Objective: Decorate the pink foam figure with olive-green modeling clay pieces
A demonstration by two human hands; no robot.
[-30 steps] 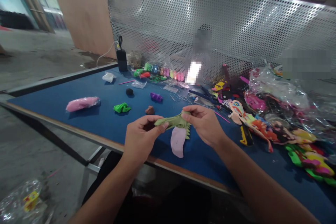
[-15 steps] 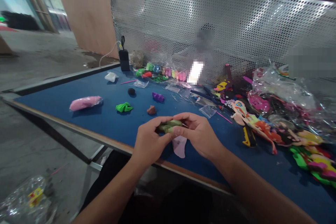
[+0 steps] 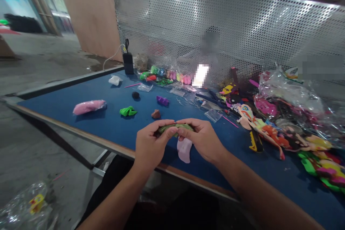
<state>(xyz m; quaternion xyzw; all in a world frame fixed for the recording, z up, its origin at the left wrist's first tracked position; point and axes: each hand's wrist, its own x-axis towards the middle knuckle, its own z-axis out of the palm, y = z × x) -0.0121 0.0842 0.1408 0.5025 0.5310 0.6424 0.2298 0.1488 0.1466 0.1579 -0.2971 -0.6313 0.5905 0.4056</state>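
Both my hands grip one lump of olive-green modelling clay [image 3: 172, 128] above the near edge of the blue table. My left hand [image 3: 151, 142] is closed on its left end, and my right hand [image 3: 203, 137] on its right end. The two thumbs press the clay from the near side, almost meeting in the middle, and the fingers hide much of it. Just below lies a flat pale-pink piece [image 3: 184, 151], partly covered by my right hand. Beyond my fingers sits a small brown clay lump [image 3: 155, 114].
Green clay [image 3: 128, 111], black clay [image 3: 135, 95], purple clay [image 3: 162, 100] and wrapped pink clay [image 3: 90, 107] are spread over the table [image 3: 113, 125]. Coloured figures [image 3: 272, 129], a yellow-black cutter [image 3: 255, 141] and plastic bags crowd the right. A perforated metal panel [image 3: 167, 18] stands behind.
The olive-green clay looks longer and flatter between my hands. My hands have moved slightly apart, with both thumbs now close together at its middle.
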